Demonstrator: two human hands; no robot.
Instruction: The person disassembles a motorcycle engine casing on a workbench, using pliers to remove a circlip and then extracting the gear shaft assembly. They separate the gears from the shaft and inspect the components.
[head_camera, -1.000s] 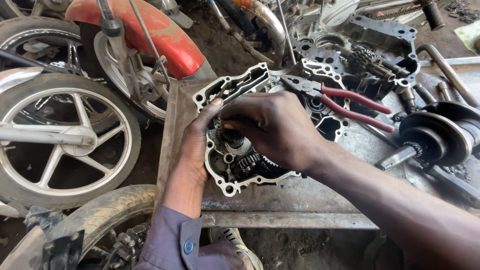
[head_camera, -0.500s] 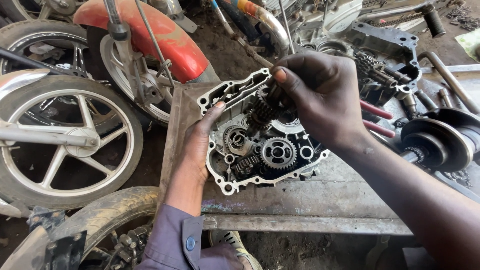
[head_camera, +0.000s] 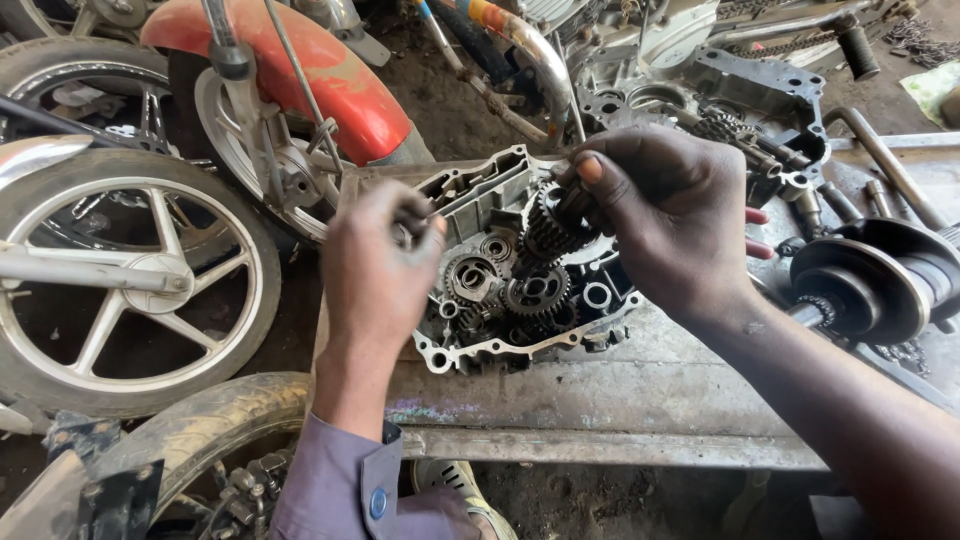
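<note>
Gear shaft lifted over open crankcase

The right hand (head_camera: 670, 215) pinches the gear cluster (head_camera: 550, 225) at its top, above the engine case (head_camera: 500, 290); the left hand (head_camera: 380, 265) hovers loosely curled, holding nothing visible.

Tight quarters over the open crankcase half (head_camera: 505, 345) on the metal bench (head_camera: 620, 395): left hand (head_camera: 375, 270) hovering over its near-left corner, right hand (head_camera: 665, 215) above its far side with a gear shaft (head_camera: 548, 228) pinched in the fingers. Bare bench along the near edge, open for passing. Blocked on the right by the crankshaft flywheel (head_camera: 865, 285) and loose tubes; behind by a second engine casing (head_camera: 745, 95); on the left by the red fender (head_camera: 320, 75) and spoked wheel (head_camera: 125, 275), close against the bench.
</note>
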